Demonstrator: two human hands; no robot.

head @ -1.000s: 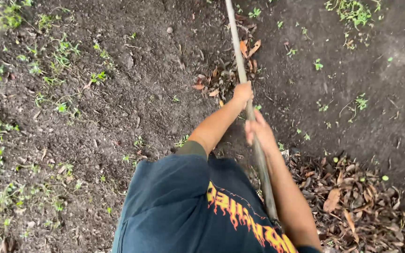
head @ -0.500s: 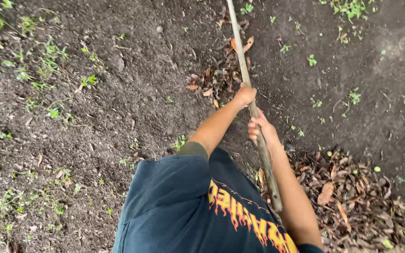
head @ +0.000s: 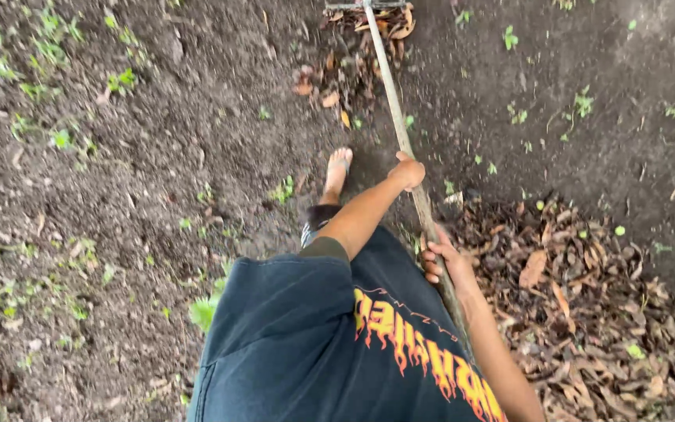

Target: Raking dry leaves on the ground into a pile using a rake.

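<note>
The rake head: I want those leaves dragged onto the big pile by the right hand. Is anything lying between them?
Nothing solid: between the rake head and the leaf pile lie only bare soil and small weeds.

The left hand (head: 409, 172) grips the wooden rake handle (head: 391, 86) higher up; the right hand (head: 441, 258) holds it lower, near the dark shirt (head: 306, 344). The rake head (head: 365, 5) sits among dry leaves (head: 345, 74) at the top edge. A sandalled foot (head: 337, 172) stands on bare soil (head: 158, 195). A leaf pile (head: 587, 297) lies to the right.
</note>
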